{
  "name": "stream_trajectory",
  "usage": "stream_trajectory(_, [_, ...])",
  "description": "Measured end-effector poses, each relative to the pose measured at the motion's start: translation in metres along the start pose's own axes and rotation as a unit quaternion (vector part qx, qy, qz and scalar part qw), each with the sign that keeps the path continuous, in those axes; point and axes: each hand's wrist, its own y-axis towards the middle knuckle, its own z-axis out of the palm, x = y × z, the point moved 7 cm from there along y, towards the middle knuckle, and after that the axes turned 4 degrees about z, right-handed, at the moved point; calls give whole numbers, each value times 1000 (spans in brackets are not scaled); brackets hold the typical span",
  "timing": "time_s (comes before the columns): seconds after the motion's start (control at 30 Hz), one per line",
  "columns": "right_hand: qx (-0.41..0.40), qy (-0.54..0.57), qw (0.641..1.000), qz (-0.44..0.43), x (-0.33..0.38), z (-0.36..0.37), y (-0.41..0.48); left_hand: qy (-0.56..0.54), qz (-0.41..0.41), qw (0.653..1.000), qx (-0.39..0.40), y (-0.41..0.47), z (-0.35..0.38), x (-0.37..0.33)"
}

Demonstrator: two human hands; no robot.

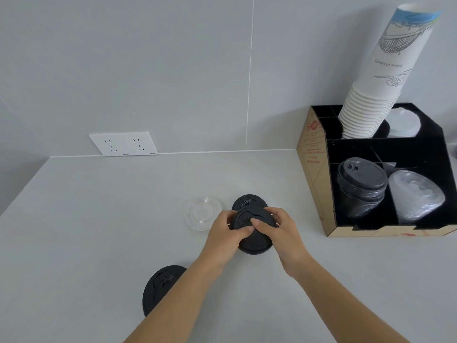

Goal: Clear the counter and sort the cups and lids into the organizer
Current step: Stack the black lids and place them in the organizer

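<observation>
My left hand (226, 231) and my right hand (279, 230) both grip a black lid (252, 219) at the counter's middle, held over another black lid (256, 245) that lies beneath it. A third black lid (243, 201) rests just behind them. Nearer to me, a fourth black lid (160, 285) lies partly under my left forearm. A clear lid (201, 212) sits left of my hands. The cardboard organizer (312, 174) stands at the right and holds a stack of black lids (361, 186), clear lids (418, 196), white lids (404, 122) and a tall stack of paper cups (380, 82).
A white double wall socket (123, 143) sits on the grey wall above the counter's back edge. The pale grey counter (99, 219) stretches to the left, with its left edge running diagonally toward me.
</observation>
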Motion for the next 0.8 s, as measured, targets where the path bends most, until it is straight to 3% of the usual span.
stream_trajectory(0.27, [-22, -27, 998, -49, 14, -5, 29, -47, 56, 992, -107, 20, 12, -16])
stream_trajectory(0.53, [-23, -157, 985, -67, 12, -2, 62, -54, 18, 987, -150, 44, 20, 2])
stream_trajectory(0.7, [-10, -223, 972, -65, 5, 1, 75, -7, 28, 987, -161, 50, 25, 7])
stream_trajectory(0.8, [-12, -274, 959, -69, 8, 1, 80, 91, 43, 976, -191, 55, 24, 10])
